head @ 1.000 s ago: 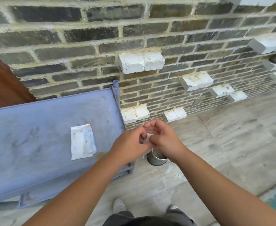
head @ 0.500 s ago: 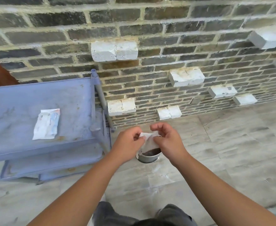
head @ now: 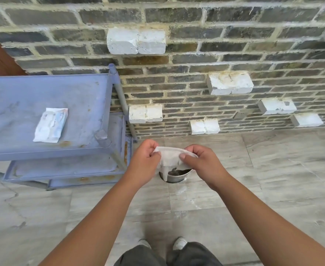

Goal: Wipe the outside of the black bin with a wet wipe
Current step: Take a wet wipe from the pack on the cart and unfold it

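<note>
Both hands pinch the wipe (head: pixel 170 157), left hand (head: pixel 146 163) and right hand (head: pixel 201 162) on opposite edges, spreading it flat, probably for more wiping area. The bin (head: pixel 174 174) sits on the floor right below, mostly hidden, beside the cart (head: pixel 42 150).

The white wet wipe (head: pixel 170 157) and both hands are covering most of the small round bin (head: pixel 177 174) on the floor — only its near rim and dark inside are showing. The print on the white wipe packet (head: pixel 50 124) is reading too small. The frame's left edge is cutting off the blue-grey metal cart (head: pixel 42 150).
</note>
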